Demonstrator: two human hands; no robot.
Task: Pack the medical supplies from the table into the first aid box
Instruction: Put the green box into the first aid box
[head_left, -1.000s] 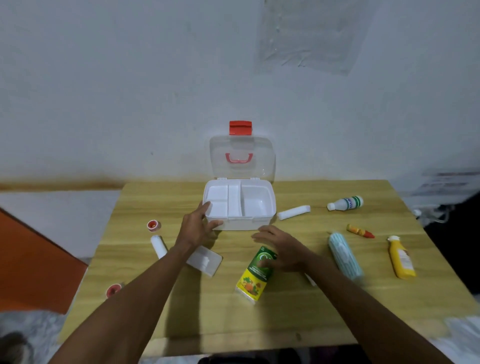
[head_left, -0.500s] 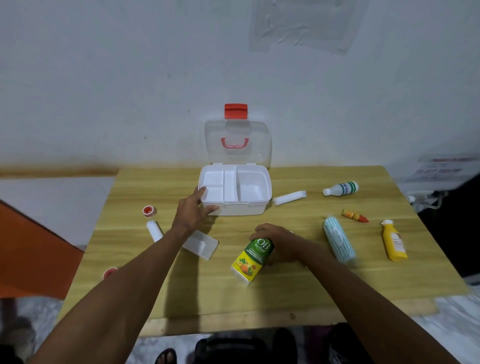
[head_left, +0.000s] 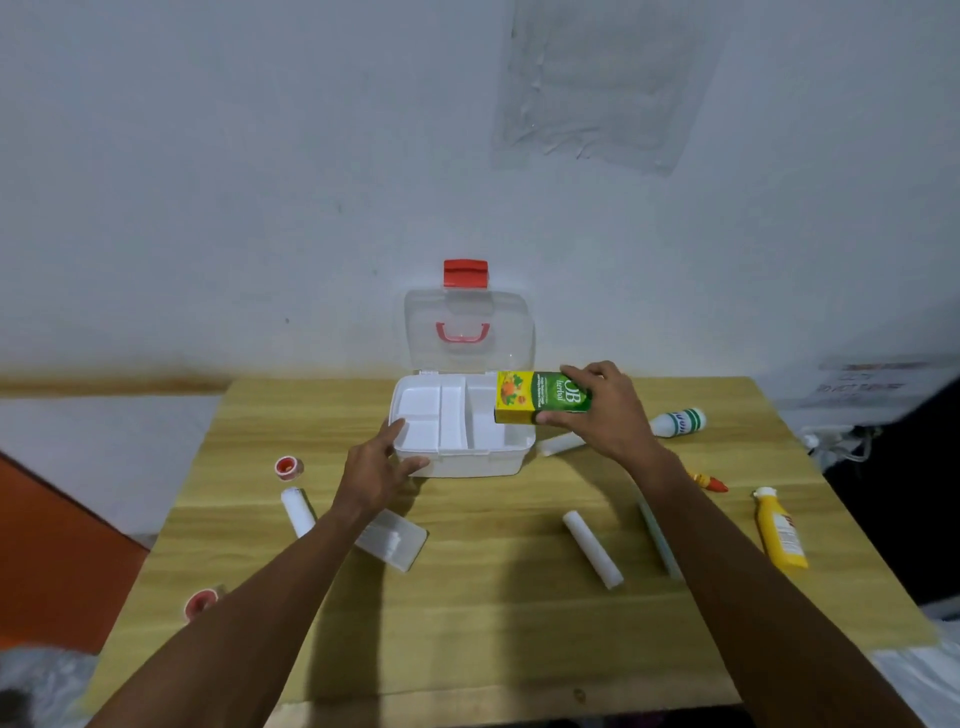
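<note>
A single wide-angle view looks forward and down from the person's head, near the light wooden table (head_left: 467, 623) filling the lower half of the frame. It faces a white wall (head_left: 208, 182) across the upper half; both forearms enter from the bottom edge.

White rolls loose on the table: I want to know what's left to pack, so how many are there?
3. One white roll lies left of the left forearm, one lies in the middle between the arms, and one sits by the box's right side, partly behind the right hand. Others may be hidden.
</note>
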